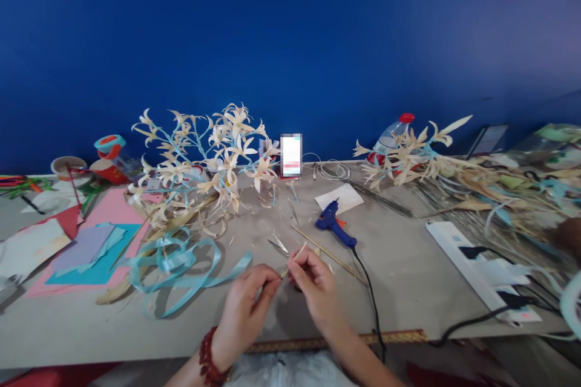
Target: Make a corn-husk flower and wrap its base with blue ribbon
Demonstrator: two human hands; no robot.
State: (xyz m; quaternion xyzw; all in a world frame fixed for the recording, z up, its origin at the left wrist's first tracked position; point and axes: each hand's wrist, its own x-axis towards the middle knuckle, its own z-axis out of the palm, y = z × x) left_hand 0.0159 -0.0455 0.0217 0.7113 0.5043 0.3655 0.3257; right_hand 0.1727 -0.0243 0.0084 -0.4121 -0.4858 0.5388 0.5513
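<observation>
Above the front of the table, my left hand point(250, 301) and my right hand point(318, 287) meet, fingertips pinched close together. Between them is a small cream petal-like strip point(298, 251); its upper end sticks out past my right fingers. My left thumb and forefinger pinch its lower, yellowish end, which is too small to make out well. Just beyond the hands lie small scissors point(278, 245) and a thin wooden stick point(331, 255). A blue glue gun point(336, 225) rests to the right on white paper point(349, 198). Light-blue ribbon point(195, 281) lies in loops to the left.
Branches of cream handmade flowers point(238, 121) stand at the back left. More flowers point(403, 160) lie by a red-capped bottle point(393, 133). A white power strip point(472, 272) with black cables is on the right, coloured paper point(97, 248) on the left. A phone point(291, 156) stands at the back.
</observation>
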